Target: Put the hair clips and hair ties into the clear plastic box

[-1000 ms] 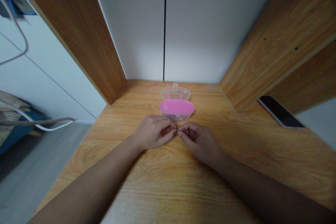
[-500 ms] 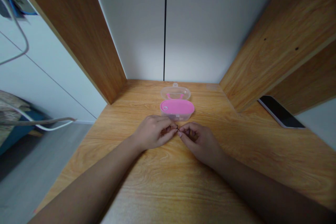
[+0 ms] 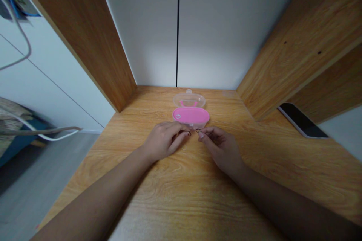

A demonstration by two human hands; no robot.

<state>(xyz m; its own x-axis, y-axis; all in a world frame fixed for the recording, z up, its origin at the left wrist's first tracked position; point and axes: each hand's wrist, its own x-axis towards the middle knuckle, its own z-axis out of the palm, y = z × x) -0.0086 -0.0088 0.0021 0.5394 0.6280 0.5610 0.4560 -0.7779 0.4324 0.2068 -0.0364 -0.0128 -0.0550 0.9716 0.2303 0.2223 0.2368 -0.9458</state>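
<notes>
Two bare forearms [image 3: 110, 192] reach in from the lower corners across a wood-grain counter [image 3: 175, 203]. Between and just below the hands lies a faint, pale ring-like shape [image 3: 184, 147], too small to identify. The right hand [image 3: 223, 150] is pinched, thumb and fingertips gripping a small dark loop [image 3: 198, 129] that sticks out from their tips. The left hand [image 3: 164, 141], back upward, also pinches with thumb and finger, and a second dark loop [image 3: 190, 134] shows at the tips (both loops are thin and tiny, so their material is hard to tell). The hands are near each other but apart, with the two loops facing across a narrow gap.

Just beyond the fingers sits a small clear box [image 3: 195, 124] with a pink oval top [image 3: 190, 115], a pale round mark near its left end. Well to the right, a flat dark-screened phone [image 3: 302, 120] lies on the counter beside a wooden panel [image 3: 283, 56]. Directly behind the box is a clear oval lid [image 3: 177, 99] with a pink handle [image 3: 182, 103] and a tab at its far edge. Farthest back rises a pale grey wall [image 3: 215, 37], split by one dark vertical seam.
</notes>
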